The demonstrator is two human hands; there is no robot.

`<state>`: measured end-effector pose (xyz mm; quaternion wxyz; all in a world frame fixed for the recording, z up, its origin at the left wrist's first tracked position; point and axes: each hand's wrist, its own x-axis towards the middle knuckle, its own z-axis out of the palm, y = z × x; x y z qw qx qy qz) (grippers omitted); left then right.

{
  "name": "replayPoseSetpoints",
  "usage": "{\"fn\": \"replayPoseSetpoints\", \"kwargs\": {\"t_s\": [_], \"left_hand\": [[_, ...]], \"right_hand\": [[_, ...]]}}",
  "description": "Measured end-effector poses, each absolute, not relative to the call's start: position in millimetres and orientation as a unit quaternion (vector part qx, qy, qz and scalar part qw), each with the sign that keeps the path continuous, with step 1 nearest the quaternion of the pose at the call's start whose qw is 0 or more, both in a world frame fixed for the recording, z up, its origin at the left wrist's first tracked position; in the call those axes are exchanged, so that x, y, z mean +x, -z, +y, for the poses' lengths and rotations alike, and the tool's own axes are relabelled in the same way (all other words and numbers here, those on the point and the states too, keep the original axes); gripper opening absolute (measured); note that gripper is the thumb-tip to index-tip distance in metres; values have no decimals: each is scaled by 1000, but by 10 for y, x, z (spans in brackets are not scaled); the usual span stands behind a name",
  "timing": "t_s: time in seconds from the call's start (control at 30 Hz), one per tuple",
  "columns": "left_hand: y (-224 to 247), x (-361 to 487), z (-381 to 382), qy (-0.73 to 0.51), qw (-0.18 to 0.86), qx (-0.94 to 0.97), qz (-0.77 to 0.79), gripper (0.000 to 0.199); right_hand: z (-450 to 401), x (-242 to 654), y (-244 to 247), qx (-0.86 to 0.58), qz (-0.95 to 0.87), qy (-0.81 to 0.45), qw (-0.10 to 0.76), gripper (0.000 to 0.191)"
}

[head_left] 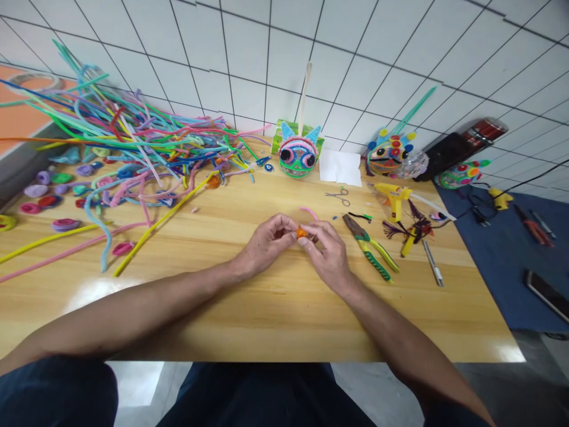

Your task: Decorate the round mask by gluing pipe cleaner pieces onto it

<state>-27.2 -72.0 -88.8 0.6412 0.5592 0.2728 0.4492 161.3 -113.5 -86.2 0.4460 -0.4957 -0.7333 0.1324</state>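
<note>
Between the fingertips of both hands is a small orange pipe cleaner coil (301,233), held just above the wooden table (249,308). My left hand (272,238) pinches it from the left with thumb and forefinger. From the other side, my right hand (328,249) grips it the same way, and the fingers cover part of it. A short curved pink pipe cleaner (310,212) lies just beyond the right fingers. Pliers with green and yellow handles (368,244) rest to the right of my right hand.
A tangle of pipe cleaners (146,136) and several coils (66,225) spread over the left. Along the wall stand a decorated mask-like craft (299,155), white paper (340,168) and another decorated piece (386,155). Scissors (341,196), a yellow glue gun (395,198) and a utility knife (432,264) lie rightward.
</note>
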Motion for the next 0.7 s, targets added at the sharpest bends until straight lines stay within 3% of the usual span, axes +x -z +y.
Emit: {"fn": "replayPoseSetpoints", "kwargs": {"t_s": [0.4,0.7], "left_hand": [[877,-268,-728,-427,643,562,297,21],[854,-293,-775,-406,640,588,282,19]], "right_hand": [[-1206,1579,829,-531,-738,-153,387,29],[-1179,1565,796,-504,-680,-340,411,25]]}}
